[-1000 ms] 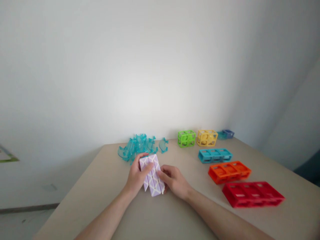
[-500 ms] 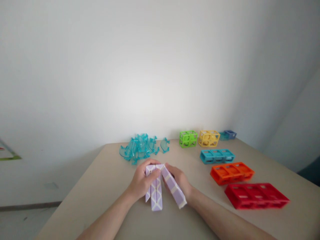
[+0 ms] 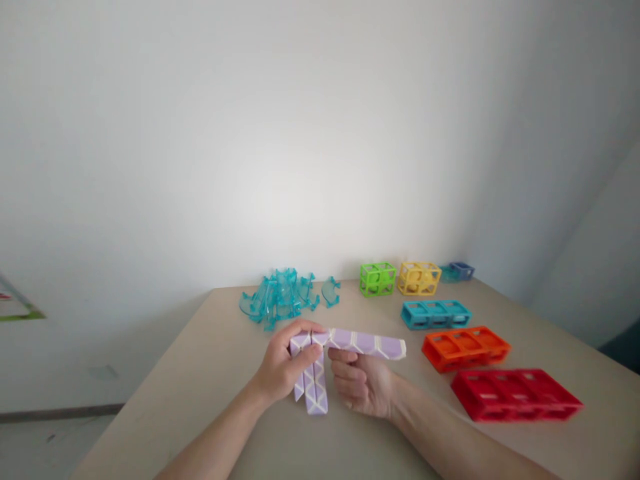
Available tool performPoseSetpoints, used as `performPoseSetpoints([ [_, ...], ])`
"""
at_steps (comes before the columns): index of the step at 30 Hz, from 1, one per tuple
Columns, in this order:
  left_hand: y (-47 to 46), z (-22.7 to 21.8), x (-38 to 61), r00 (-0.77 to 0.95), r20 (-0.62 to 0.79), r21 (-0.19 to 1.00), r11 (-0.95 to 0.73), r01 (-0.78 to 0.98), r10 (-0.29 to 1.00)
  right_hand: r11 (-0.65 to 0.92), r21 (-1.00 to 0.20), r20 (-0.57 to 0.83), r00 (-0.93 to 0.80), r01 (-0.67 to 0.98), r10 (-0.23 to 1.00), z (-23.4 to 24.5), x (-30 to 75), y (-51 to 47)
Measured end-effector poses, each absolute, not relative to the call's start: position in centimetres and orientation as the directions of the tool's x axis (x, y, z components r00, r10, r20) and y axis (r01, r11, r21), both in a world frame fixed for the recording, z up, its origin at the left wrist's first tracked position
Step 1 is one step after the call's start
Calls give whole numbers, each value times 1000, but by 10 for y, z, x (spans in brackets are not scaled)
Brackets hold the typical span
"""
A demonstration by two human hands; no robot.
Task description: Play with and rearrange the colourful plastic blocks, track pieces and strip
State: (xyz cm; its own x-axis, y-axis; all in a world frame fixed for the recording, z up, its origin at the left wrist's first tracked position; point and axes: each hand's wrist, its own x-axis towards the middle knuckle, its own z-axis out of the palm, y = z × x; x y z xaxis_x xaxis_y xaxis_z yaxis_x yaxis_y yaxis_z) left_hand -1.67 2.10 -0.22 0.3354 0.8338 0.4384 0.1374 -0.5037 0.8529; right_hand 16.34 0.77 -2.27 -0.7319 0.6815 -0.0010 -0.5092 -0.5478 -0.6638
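A lavender and white twisty snake puzzle (image 3: 367, 343) is held above the table, part folded into side-by-side strips that point toward me, with one long straight arm reaching right. My left hand (image 3: 283, 363) is closed round the folded part, thumb across its top. Beneath the straight arm, my right hand (image 3: 363, 383) has its fingers curled, the upper ones against the underside near the bend. The right thumb is hidden behind the puzzle.
Teal clear plastic pieces (image 3: 280, 293) lie heaped at the back left. To the right stand open-frame blocks: green (image 3: 378, 279), yellow (image 3: 419, 279), teal (image 3: 436, 314), orange (image 3: 466, 349) and red (image 3: 515, 395). A dark blue piece (image 3: 461, 271) sits in the far corner by the wall.
The puzzle's straight arm has swung from pointing toward me to pointing right. My right hand has turned and now lies beneath it. The left hand keeps its hold.
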Motion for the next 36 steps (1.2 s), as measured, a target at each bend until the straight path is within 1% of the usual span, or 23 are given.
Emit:
performPoseSetpoints([
  [2,24,-5,-17,305,406,887,-451,94,862,-351,-837,-41,-591,-420,806,-24,157,5],
  [3,25,-6,-17,284,380,907,-416,75,880,-233,-903,-32,-484,-361,874,-23,154,4],
  [4,27,-8,-16,268,352,924,-379,57,897,-134,-942,-9,-376,-308,927,-21,152,3],
  [6,29,-11,-16,274,305,946,-323,24,912,-28,-966,23,-195,-255,980,-16,149,2],
  [8,30,-13,-16,307,285,955,-296,-10,908,-10,-958,24,-117,-286,993,-11,149,4],
  [13,27,-8,-15,330,291,957,-278,-88,898,-122,-882,-31,-204,-454,979,-8,150,7],
  [16,25,-6,-13,342,259,964,-222,-143,903,-115,-876,-10,-222,-468,975,-10,150,8],
  [20,22,-6,-9,342,187,971,-120,-208,921,-83,-889,33,-245,-450,969,-10,153,8],
  [22,20,-6,-7,343,132,963,-38,-269,930,-68,-870,63,-248,-489,967,-9,155,8],
  [24,18,-5,-5,379,79,936,62,-346,922,-74,-835,98,-279,-545,955,-8,156,7],
  [27,14,-1,-1,550,61,873,222,-433,833,-131,-803,155,-417,-581,896,-11,157,8],
  [29,11,1,0,678,92,827,323,-460,730,-180,-800,175,-509,-573,843,-14,160,10],
  [31,8,1,2,755,137,789,390,-474,641,-230,-796,167,-569,-560,805,-18,165,13],
  [34,4,-1,3,831,181,749,474,-463,526,-305,-800,151,-666,-516,731,-23,173,14],
  [36,4,-2,1,883,171,741,533,-407,437,-339,-817,139,-728,-467,671,-23,174,13],
])
